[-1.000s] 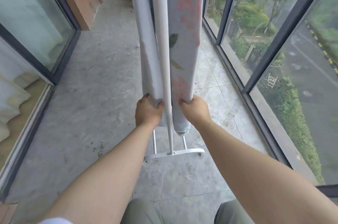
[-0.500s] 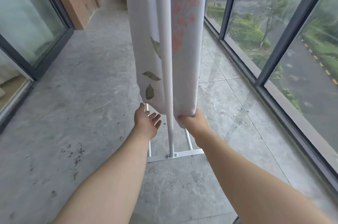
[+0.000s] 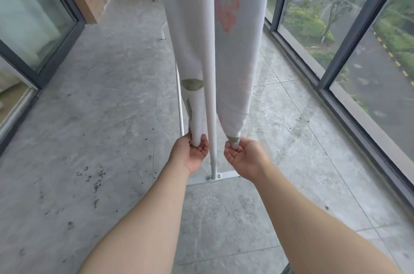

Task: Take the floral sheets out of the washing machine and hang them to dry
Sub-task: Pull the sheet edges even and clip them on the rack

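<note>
White sheet (image 3: 234, 54) (on rack (image 3: 210, 94)), hands (image 3: 192, 151) gripping

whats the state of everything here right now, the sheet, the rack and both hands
white floral sheet, hanging in two lengths either side of the rack's pole, ends clear of the floor
white metal drying rack, upright, foot on the grey tiled floor
left hand, grips the bottom of the left length
right hand, pinches the bottom tip of the right length
</note>
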Motion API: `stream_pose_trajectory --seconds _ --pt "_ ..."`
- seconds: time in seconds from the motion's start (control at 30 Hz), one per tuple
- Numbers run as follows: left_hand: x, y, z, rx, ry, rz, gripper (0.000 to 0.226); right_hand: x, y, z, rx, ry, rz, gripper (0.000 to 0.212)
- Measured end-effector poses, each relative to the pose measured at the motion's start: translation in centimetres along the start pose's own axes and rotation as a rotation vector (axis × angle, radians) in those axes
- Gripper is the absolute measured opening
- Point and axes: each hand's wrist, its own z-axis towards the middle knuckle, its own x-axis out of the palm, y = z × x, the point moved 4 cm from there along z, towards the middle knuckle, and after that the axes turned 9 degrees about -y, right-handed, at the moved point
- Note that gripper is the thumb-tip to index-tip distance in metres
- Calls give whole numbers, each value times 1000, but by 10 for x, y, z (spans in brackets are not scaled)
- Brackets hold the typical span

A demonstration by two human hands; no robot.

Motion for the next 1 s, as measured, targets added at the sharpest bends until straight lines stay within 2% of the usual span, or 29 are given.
stream_pose_trajectory --seconds 0.13,0.3,0.37,0.43,0.53,0.6,0.73,0.83,0.93,1.0 --pt "-13 6 1 19 -37 90 22 9 -7 7 -112 -29 -167 17" --pt "-13 6 2 48 116 267 49 18 -11 10 -212 -10 -374 12" --pt "-9 4 2 56 132 342 42 21 -12 11 -219 2 -411 19" --pt "-10 5 0 76 77 427 28 24 -10 11 -254 8 -487 23" --pt "-19 9 3 108 -39 569 26 27 -8 11 -301 4 -556 24" --pt "-16 11 1 58 -72 476 20 28 -9 10 -306 4 -553 20" --pt "-8 -1 0 153 -192 388 38 30 -10 6 -257 -9 -489 13" --pt "-9 -4 -6 163 -174 320 41 34 -12 8 -219 -52 -474 4" --pt "-15 -11 -10 132 -122 231 30 35 -14 10 -195 -106 -456 13" --pt "-22 -18 -7 99 -92 160 45 35 -14 9 -185 -124 -481 18"
